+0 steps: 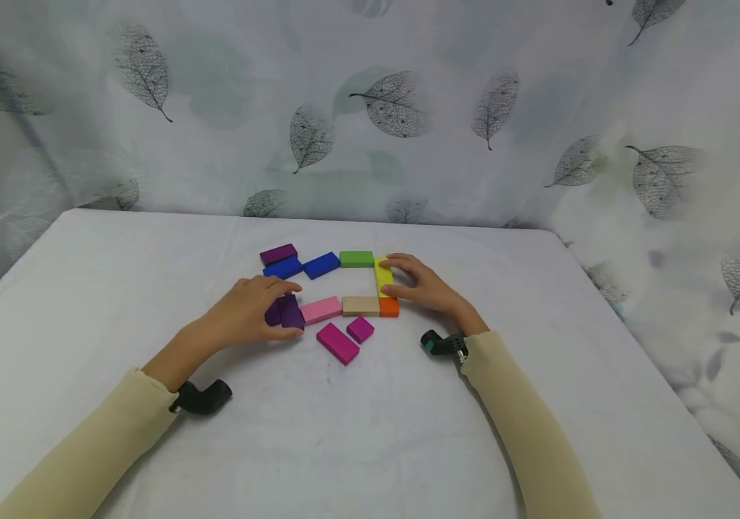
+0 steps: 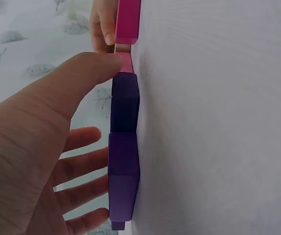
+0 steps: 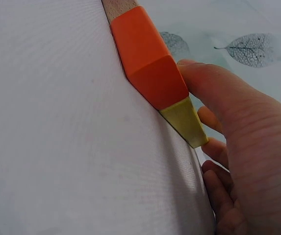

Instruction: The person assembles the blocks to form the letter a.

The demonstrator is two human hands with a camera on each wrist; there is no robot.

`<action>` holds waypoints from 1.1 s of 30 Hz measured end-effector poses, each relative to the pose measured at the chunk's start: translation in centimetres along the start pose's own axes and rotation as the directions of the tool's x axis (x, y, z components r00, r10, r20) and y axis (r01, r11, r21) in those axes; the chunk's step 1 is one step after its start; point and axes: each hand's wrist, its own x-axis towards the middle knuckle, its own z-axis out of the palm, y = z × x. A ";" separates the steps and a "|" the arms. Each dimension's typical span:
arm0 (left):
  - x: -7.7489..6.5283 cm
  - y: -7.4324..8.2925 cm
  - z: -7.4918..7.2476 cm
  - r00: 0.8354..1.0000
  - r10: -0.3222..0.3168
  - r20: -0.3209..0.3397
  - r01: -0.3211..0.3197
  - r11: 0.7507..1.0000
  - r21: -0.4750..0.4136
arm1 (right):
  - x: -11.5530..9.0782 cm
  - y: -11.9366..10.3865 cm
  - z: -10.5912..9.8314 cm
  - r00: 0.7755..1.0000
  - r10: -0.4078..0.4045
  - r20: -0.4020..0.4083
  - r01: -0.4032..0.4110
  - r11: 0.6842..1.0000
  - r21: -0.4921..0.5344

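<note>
In the head view my left hand (image 1: 254, 310) arches over two purple blocks (image 1: 292, 314). Its fingers are spread, index tip beyond the blocks and thumb on the near side. The left wrist view shows those fingers beside a purple block (image 2: 124, 156), with the thumb tip overlapping the pink block (image 2: 125, 62). At the arrangement's right end, my right hand (image 1: 428, 287) holds a yellow block (image 1: 384, 277) between thumb and index finger. An orange block (image 1: 389, 308) adjoins its near end. From the right wrist, the thumb lies by the orange block (image 3: 147, 58), other fingers curled behind.
Along the far side lie a dark purple block (image 1: 278, 254), blue blocks (image 1: 321, 265) and a green block (image 1: 357, 259). A pink block (image 1: 321, 310) and a tan block (image 1: 360, 306) form the near side. Magenta blocks (image 1: 338, 343) lie nearer on the white table (image 1: 370, 447).
</note>
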 end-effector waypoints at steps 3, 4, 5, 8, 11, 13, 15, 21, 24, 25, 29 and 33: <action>-0.3 -0.3 0.0 1.000 -0.004 -0.003 0.004 1.000 0.010 | 0.1 -0.2 0.1 1.000 -0.003 0.007 0.003 1.000 -0.009; -0.3 -0.4 0.0 1.000 -0.002 -0.005 0.002 1.000 0.011 | 0.0 -0.3 0.1 1.000 -0.002 0.005 0.002 1.000 -0.010; -0.3 -0.4 -0.1 1.000 -0.001 -0.006 0.001 1.000 0.009 | 0.0 -0.4 0.1 1.000 -0.001 0.001 0.001 1.000 -0.012; -0.3 -0.5 -0.1 1.000 0.006 -0.008 -0.006 1.000 0.004 | -0.2 -0.6 0.0 1.000 0.007 -0.009 -0.007 1.000 -0.007; -0.2 -0.6 -0.2 1.000 0.009 -0.002 -0.009 1.000 -0.009 | -0.3 -0.7 -0.1 1.000 0.011 -0.010 -0.011 1.000 -0.004; -0.3 -0.6 -0.3 1.000 0.007 0.004 -0.007 1.000 -0.019 | -0.3 -0.6 0.0 1.000 0.013 -0.008 -0.013 1.000 -0.009; -0.3 -0.6 -0.3 1.000 0.009 0.008 -0.009 1.000 -0.027 | -0.3 -0.7 0.0 1.000 0.019 -0.009 -0.019 1.000 -0.014; -0.4 -0.8 -0.3 1.000 0.019 0.019 -0.018 0.999 -0.036 | -0.3 -0.4 0.2 0.999 0.034 -0.003 -0.034 0.999 0.001; -0.5 -0.8 -0.3 1.000 0.020 0.019 -0.020 0.999 -0.046 | -0.2 -0.3 0.2 1.000 0.028 0.000 -0.028 1.000 0.003; -0.5 -0.7 -0.3 1.000 0.022 0.017 -0.021 0.998 -0.051 | -0.2 -0.3 0.2 1.000 0.023 0.000 -0.023 1.000 0.002; -0.6 -0.5 -0.4 0.999 0.035 0.008 -0.035 0.997 -0.072 | -0.2 -0.3 0.1 1.000 0.016 -0.003 -0.016 1.000 0.005; -0.7 -0.3 -0.4 0.999 0.041 -0.002 -0.041 0.996 -0.077 | -0.2 -0.2 0.0 1.000 0.018 -0.007 -0.018 1.000 -0.001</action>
